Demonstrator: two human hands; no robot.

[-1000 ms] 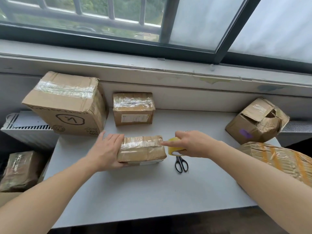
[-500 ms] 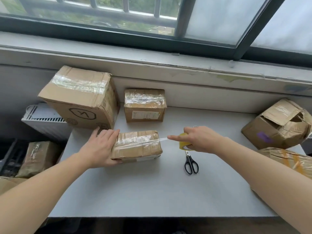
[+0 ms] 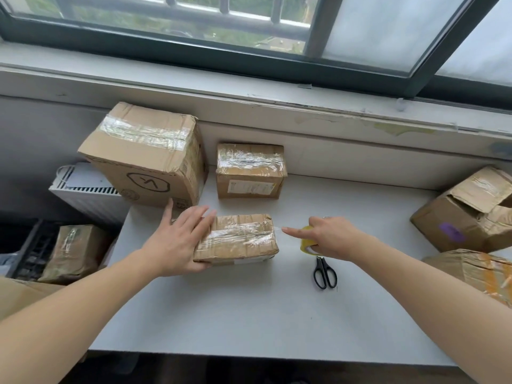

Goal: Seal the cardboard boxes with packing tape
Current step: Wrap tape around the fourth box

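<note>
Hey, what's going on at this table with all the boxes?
A person is taping boxes shut at a white table by a window. The left hand presses flat on the small box in front. The right hand grips a yellow roll of tape, with a clear strip stretched from the box's right end to the roll. Scissors lie beside the right hand. The big box behind already carries tape; the crumpled box on the right has open flaps.
</note>
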